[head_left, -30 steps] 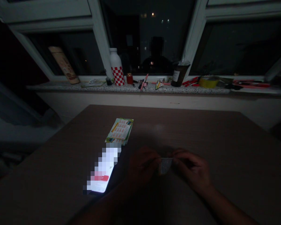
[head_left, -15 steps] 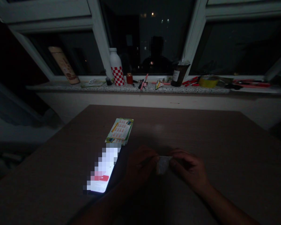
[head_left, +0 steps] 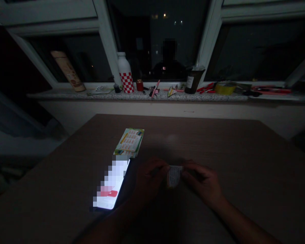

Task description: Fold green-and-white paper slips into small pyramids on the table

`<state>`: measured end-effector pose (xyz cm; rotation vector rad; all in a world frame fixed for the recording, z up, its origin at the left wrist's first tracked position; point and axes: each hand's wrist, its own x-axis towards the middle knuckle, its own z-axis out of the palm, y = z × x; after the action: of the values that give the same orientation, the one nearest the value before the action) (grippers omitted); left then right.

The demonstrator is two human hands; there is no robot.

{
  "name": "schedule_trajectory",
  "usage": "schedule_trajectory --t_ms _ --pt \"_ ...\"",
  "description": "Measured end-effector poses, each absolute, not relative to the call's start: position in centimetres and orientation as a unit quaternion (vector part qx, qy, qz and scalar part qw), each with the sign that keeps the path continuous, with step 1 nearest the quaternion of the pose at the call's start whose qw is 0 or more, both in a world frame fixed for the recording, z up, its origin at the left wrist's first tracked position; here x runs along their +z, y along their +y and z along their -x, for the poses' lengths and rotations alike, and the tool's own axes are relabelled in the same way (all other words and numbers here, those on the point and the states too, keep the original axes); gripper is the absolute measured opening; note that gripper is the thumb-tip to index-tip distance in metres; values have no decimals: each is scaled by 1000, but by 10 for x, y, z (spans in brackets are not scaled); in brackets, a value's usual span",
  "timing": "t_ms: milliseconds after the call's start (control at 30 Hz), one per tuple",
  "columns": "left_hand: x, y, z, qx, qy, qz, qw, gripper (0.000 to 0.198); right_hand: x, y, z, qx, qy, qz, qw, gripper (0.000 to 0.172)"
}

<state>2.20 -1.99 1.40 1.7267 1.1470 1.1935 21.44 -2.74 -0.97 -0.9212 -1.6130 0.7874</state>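
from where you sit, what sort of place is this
Probably a room in a home or dorm, dimly lit at night: a bare-topped wooden-looking table stands below a dark window, with a checkered bottle on the sill.

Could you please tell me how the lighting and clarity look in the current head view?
Head view: dim overall, the phone screen brightest and partly pixelated; head view: the left hand looks darker than the right hand; head view: print on the held slip is too dim and small to read; head view: the window shows a dark silhouette.
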Motion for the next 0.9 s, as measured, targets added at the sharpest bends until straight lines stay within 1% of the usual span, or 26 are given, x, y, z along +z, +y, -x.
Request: schedule_trajectory --t_ms 167,367,567,700,900 --pt "12 -19 -23 471 437 -668 375 16 -6 -28 -213 320 -691 377 527 8" --pt "9 -18 -25 478 451 -643 393 17 -2 -26 -209 305 -689 376 540 9" --pt "13 -18 -25 477 462 -631 400 17 -8 -26 -211 324 -674 400 530 7" --pt "14 -18 -24 473 478 -615 412 18 -11 -26 -212 343 -666 420 512 10" --pt "11 -17 -24 472 488 -607 413 17 -8 -25 -210 345 -674 406 512 10"
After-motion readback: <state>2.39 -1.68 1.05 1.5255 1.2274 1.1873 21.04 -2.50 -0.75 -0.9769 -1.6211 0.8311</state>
